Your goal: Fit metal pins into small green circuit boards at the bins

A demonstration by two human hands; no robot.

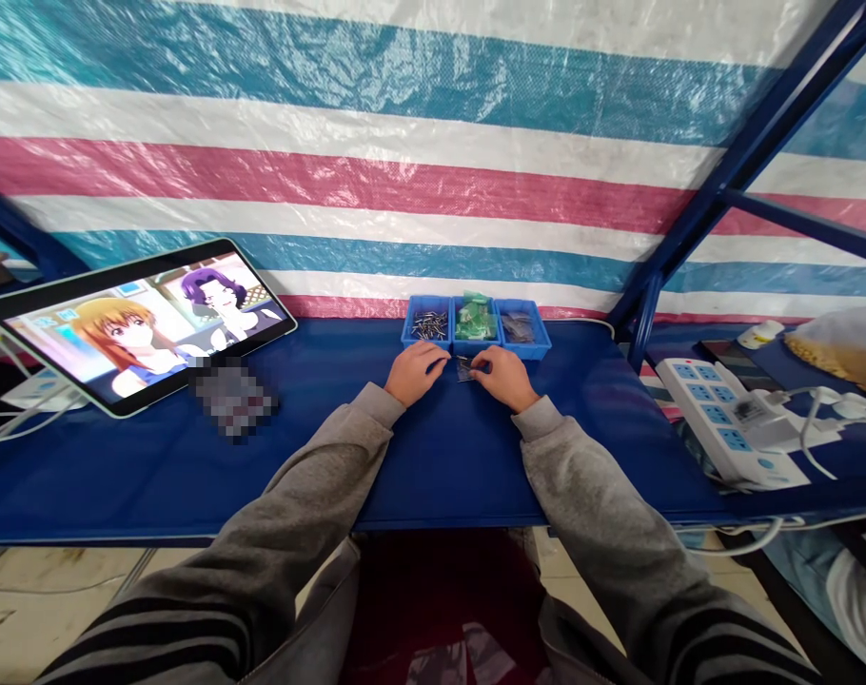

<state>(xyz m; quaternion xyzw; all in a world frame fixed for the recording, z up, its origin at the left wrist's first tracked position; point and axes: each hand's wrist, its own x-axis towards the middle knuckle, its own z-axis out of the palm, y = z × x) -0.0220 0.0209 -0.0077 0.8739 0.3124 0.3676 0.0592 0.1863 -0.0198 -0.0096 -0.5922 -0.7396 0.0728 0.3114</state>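
My left hand (414, 370) and my right hand (502, 376) rest close together on the blue table (333, 428), fingers curled. Between their fingertips lies a small dark part (465, 368), pinched from both sides; it is too small to name. Just beyond the hands stand three blue trays in a row. The left tray (426, 323) holds several thin metal pins. The middle tray (476, 322) holds green pieces. The right tray (522, 325) holds dark small parts.
A tablet (137, 323) showing a cartoon leans at the left, with a blurred dark item (233, 398) beside it. A white power strip (733, 419) with cables lies at the right, near a bag (843, 344). A blue metal frame (690, 219) and striped tarp (404, 143) stand behind.
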